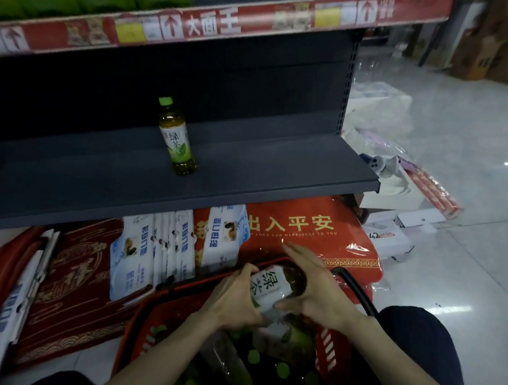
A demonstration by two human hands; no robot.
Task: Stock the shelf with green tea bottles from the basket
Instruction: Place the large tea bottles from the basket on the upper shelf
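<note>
One green tea bottle with a green cap stands upright alone on the dark grey shelf. Below, above the red basket, both hands hold a second green tea bottle, tilted on its side with the white label facing up. My left hand grips its lower left end. My right hand cups its right side, fingers stretched over the top. Several more bottles with green caps lie inside the basket.
Red mats in plastic and white packets lie on the floor under the shelf. Boxes and wrapped goods clutter the floor to the right of the shelf end. A red price strip edges the shelf above. The basket's black handle rises by my right wrist.
</note>
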